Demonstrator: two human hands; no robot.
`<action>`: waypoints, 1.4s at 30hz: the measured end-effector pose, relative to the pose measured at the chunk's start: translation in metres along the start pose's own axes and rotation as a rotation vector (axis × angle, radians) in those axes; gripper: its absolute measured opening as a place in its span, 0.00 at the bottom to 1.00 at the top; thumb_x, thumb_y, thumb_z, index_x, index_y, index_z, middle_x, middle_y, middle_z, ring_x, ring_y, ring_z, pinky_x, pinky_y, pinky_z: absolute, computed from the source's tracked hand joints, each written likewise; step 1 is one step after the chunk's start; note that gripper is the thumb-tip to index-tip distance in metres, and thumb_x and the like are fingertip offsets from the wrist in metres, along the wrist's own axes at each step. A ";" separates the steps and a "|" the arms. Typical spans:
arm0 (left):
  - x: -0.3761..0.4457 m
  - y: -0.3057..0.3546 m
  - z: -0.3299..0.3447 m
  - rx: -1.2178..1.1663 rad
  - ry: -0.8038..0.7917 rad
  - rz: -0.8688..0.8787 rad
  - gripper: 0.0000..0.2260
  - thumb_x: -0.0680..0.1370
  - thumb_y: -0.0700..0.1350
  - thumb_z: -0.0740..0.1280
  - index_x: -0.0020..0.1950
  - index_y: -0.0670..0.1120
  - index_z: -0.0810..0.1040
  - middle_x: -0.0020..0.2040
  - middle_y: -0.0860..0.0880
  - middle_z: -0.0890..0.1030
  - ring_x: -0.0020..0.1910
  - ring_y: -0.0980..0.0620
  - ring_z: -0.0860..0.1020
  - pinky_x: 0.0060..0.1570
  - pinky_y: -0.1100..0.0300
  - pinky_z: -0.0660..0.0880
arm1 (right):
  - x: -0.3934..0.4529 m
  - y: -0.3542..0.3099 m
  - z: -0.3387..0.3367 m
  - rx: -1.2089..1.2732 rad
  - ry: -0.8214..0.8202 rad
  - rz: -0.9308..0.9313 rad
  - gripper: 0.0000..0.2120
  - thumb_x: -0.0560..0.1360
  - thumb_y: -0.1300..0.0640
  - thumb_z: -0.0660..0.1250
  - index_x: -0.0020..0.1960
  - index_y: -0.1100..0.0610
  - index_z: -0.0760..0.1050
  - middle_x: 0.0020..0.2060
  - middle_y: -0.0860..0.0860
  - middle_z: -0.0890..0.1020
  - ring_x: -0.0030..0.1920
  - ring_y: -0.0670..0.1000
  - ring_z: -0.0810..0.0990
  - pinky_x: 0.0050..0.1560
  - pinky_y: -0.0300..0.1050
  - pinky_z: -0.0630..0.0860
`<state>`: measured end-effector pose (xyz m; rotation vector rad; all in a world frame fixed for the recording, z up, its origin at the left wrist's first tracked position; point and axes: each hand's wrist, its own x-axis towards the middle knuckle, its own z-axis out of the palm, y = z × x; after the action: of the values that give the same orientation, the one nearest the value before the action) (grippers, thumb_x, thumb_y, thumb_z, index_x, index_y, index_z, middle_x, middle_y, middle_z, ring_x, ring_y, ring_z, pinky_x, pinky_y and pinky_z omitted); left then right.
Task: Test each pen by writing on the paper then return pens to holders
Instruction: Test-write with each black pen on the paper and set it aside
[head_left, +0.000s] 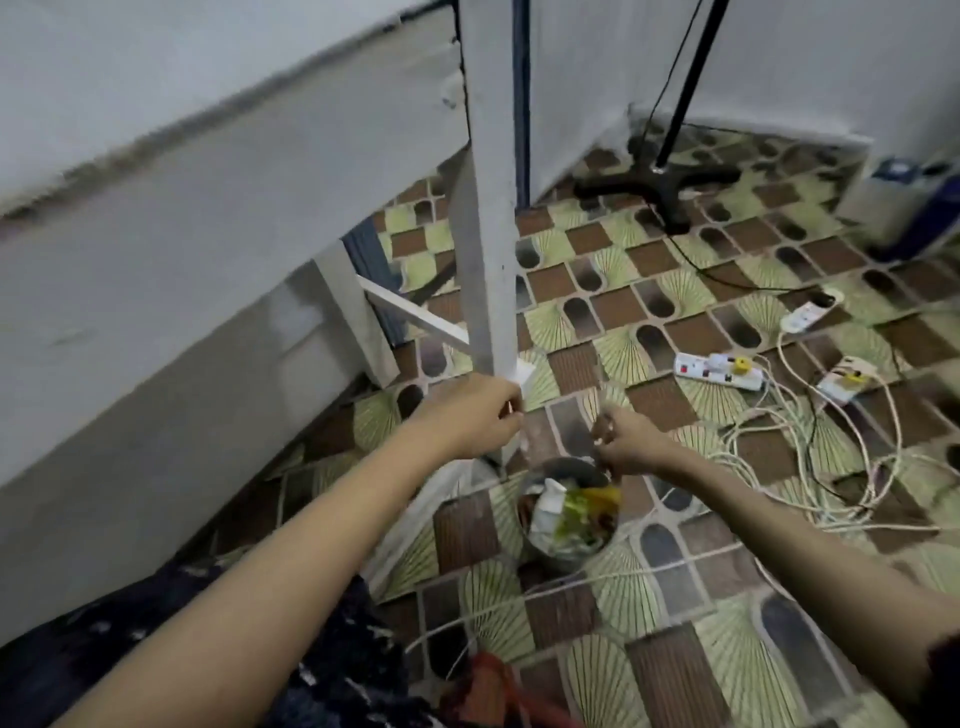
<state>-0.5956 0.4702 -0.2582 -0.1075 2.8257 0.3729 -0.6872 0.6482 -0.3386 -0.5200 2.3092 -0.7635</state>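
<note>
The white surface fills the left, its leg the landmark here. Right of the leg lie three power strips on the patterned floor. One bin of rubbish sits at the leg's foot. Two hands hover above it: the left hand and right hand have curled fingers; whether they pinch anything, I cannot tell. No pens or paper show; pens would likely be light, stiff, best held mid-barrel.
</note>
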 end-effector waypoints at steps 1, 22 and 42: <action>0.009 -0.001 0.018 -0.017 -0.036 -0.020 0.11 0.79 0.51 0.60 0.54 0.48 0.77 0.52 0.48 0.80 0.48 0.48 0.77 0.42 0.56 0.72 | 0.008 0.022 0.016 -0.061 -0.052 0.066 0.12 0.73 0.64 0.67 0.35 0.59 0.66 0.36 0.62 0.78 0.35 0.57 0.78 0.32 0.49 0.72; 0.055 -0.024 0.166 -0.448 -0.269 -0.212 0.10 0.79 0.47 0.61 0.58 0.48 0.76 0.45 0.53 0.76 0.43 0.54 0.76 0.38 0.62 0.69 | 0.085 0.129 0.124 -0.398 0.000 0.236 0.07 0.73 0.58 0.64 0.49 0.59 0.74 0.48 0.57 0.81 0.49 0.59 0.80 0.41 0.47 0.74; -0.095 0.018 -0.136 0.097 0.392 0.089 0.12 0.80 0.50 0.58 0.60 0.50 0.75 0.55 0.52 0.78 0.53 0.53 0.76 0.54 0.53 0.72 | -0.065 -0.173 -0.068 0.068 0.660 -0.837 0.08 0.73 0.52 0.70 0.38 0.54 0.80 0.25 0.46 0.78 0.27 0.46 0.77 0.31 0.42 0.72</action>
<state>-0.5438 0.4552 -0.0998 -0.0368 3.2382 0.2558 -0.6585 0.5793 -0.1569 -1.4173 2.6021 -1.5867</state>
